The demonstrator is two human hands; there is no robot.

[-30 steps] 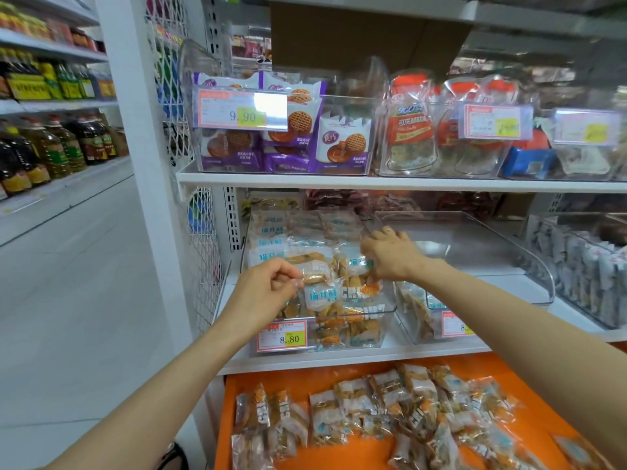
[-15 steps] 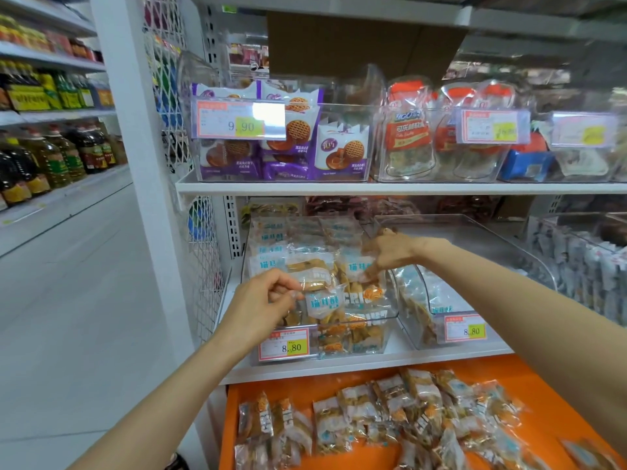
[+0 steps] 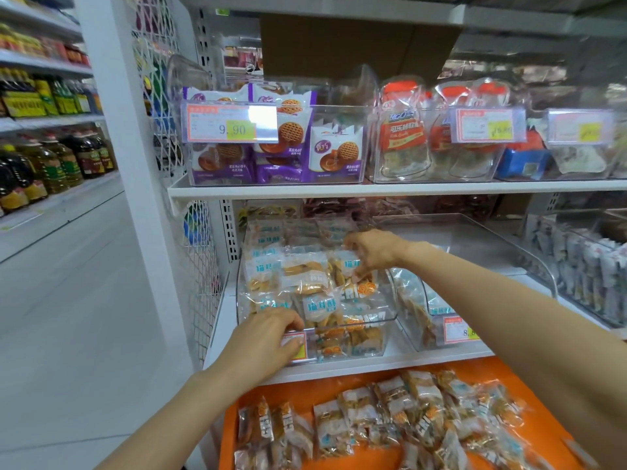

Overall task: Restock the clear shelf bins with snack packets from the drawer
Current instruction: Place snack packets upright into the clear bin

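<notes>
Restocking, centre frame. Pinching packet (image 3: 351, 266) with right hand (image 3: 371, 252), fingertips narrow on its edge, atop heap in bin (image 3: 390, 325). Curling left hand (image 3: 268, 337) over bin's front rim beside price tag (image 3: 297, 347), apparently steadying. Judging best practice: laying packet flat, label forward, pressing lightly, keeping heap below rim. Leaving spare packets (image 3: 390, 412) waiting in drawer (image 3: 481, 371), lower frame, for following loads.

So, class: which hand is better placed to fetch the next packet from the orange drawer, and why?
Left, probably. The left hand sits at the front rim of the bin, just above the drawer; the right hand is deeper in the bin, pinching a packet.
</notes>
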